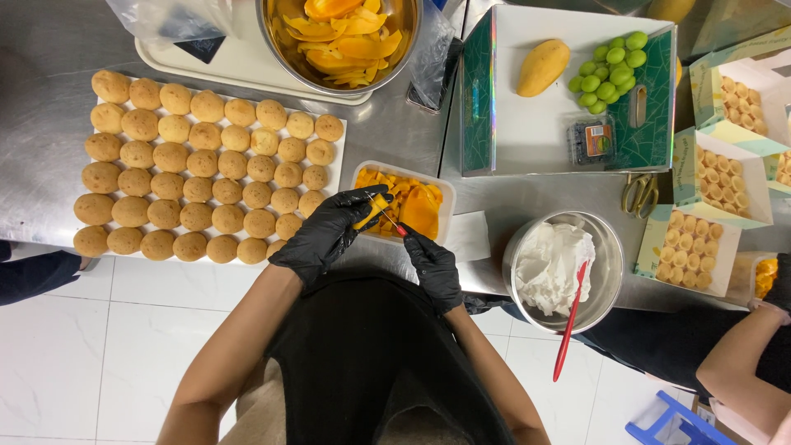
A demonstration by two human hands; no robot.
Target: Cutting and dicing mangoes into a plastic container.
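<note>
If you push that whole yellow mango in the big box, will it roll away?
Probably only a little. The whole mango is a rounded oval lying on the flat floor of the open box, so a push would likely make it wobble or roll sideways. It looks plump, so fairly heavy for its size. Its smooth skin could be a bit slippery.

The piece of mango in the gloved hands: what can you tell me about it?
The mango piece is a small chunk of smooth orange-yellow flesh. The left hand, in a black glove, pinches it just above the white tray of mango slices at the steel counter's near edge. The right hand, also gloved in black, holds a small knife with a red handle against its near side. Whether it is cut through cannot be told.
</note>
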